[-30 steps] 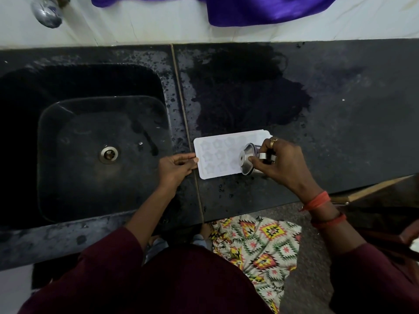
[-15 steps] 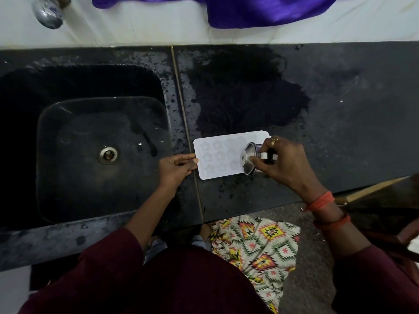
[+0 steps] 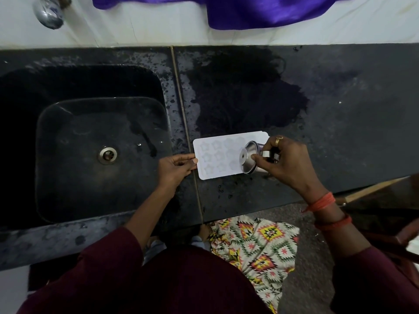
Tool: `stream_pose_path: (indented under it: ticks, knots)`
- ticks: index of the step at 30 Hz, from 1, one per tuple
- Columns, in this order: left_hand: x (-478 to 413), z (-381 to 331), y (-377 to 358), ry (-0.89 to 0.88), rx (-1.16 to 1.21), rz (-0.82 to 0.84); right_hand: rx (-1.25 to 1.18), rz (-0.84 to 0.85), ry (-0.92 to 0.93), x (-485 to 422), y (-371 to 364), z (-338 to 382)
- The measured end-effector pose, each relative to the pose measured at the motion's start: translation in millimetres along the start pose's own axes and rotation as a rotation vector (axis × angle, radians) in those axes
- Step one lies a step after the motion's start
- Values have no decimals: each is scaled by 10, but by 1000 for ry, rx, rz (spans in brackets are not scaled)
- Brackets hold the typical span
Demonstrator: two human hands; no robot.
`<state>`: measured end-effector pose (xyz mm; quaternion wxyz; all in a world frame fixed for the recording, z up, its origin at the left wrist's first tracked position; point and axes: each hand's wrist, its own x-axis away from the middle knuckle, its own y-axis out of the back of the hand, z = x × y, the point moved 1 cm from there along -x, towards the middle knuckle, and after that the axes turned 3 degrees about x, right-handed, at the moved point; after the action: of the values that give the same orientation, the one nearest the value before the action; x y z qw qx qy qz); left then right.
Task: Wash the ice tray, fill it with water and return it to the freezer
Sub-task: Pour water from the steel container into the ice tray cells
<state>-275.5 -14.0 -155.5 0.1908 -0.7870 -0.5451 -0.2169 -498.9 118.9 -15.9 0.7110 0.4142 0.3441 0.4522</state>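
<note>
A pale ice tray (image 3: 217, 155) with star and round moulds lies flat on the black counter (image 3: 340, 123), just right of the sink. My left hand (image 3: 176, 166) pinches the tray's left edge. In my right hand (image 3: 283, 164) is a small steel cup (image 3: 249, 158), tipped on its side over the tray's right end with its mouth facing left. No stream of water is visible.
A deep black sink (image 3: 90, 155) with a steel drain (image 3: 107, 154) fills the left side. A chrome tap (image 3: 48, 13) hangs above it at the top left. Purple cloth (image 3: 260, 10) hangs on the white wall. The counter around the tray is wet.
None of note: both hands, the tray and the tipped cup stay where they were; only the camera view shifts slightly.
</note>
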Motion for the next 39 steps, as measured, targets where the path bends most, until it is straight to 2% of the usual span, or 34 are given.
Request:
stream_pose_path:
  ticks: [9,39]
  knots:
    - [6,-19,5,17,-11,7,-95,-59,-102,-72,-8,-50]
    - [8,-34,7,25,-11,10,27,-26,87,-276,-112,33]
